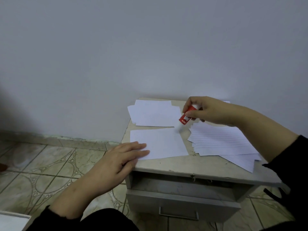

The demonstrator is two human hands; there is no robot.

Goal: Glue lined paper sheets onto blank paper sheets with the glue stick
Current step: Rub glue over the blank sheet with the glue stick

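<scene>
A blank white sheet (165, 144) lies at the front left of a small cabinet top (191, 162). My left hand (121, 157) rests flat on the sheet's near left corner, fingers straight. My right hand (205, 109) grips a red and white glue stick (185, 116), tilted with its tip down on the sheet's far right corner. A pile of blank sheets (153, 114) lies at the back left of the top. A fanned pile of lined sheets (221, 140) lies on the right, partly under my right forearm.
The cabinet stands against a pale wall, with a drawer and its metal handle (179, 214) below the top. Patterned floor tiles (50, 165) spread to the left. A white object (11, 220) sits at the bottom left corner.
</scene>
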